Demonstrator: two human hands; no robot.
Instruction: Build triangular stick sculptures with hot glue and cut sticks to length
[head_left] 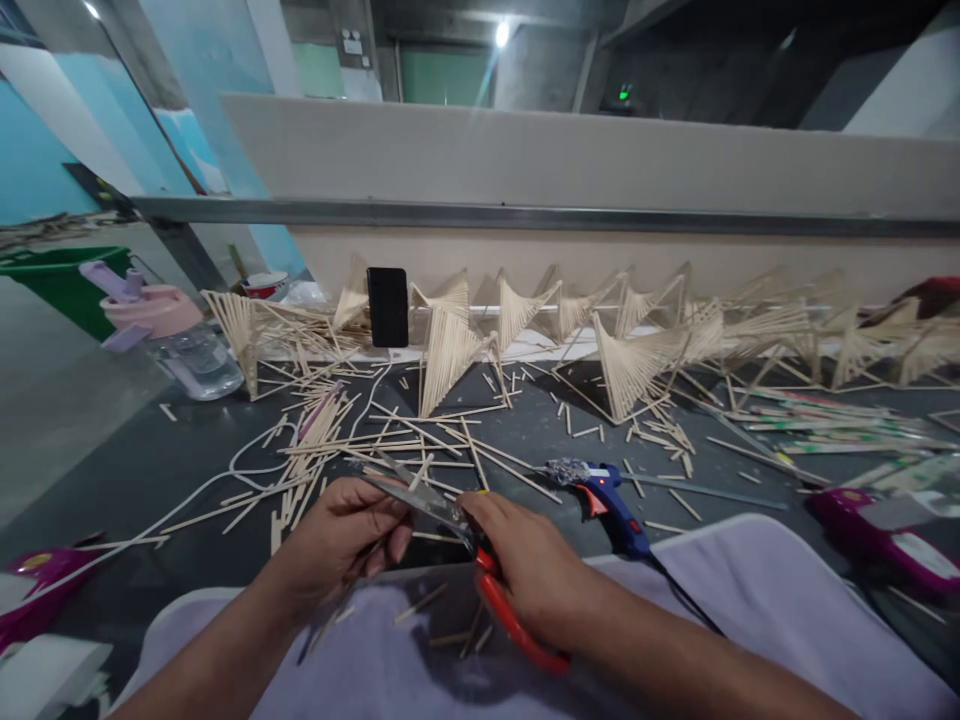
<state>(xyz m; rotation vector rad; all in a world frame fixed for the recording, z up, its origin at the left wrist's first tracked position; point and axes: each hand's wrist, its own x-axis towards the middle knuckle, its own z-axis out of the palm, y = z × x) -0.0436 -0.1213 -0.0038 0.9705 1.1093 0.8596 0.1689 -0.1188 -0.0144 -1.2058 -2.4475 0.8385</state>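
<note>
My right hand (pixel 525 560) is wrapped round a pair of scissors (pixel 431 508) with red handles, its blades pointing left. The blade tips reach over the fingers of my left hand (pixel 352 535), which are curled in a pinch. What they hold, if anything, is hidden. Just beyond the blades, loose thin wooden sticks (pixel 382 447) lie scattered on the dark table. Short cut pieces of stick (pixel 420 604) rest on the lilac cloth (pixel 420 680) below my hands. Right of my right hand lies a blue glue gun (pixel 619 508) with an orange trigger.
Twisted fan-shaped stick structures (pixel 450 360) line the table's back. A black phone (pixel 388 307) stands among them. A bottle (pixel 195 350) with a pink lid is at the left, a white cable (pixel 202 490) runs across, and a magenta device (pixel 885 535) sits right.
</note>
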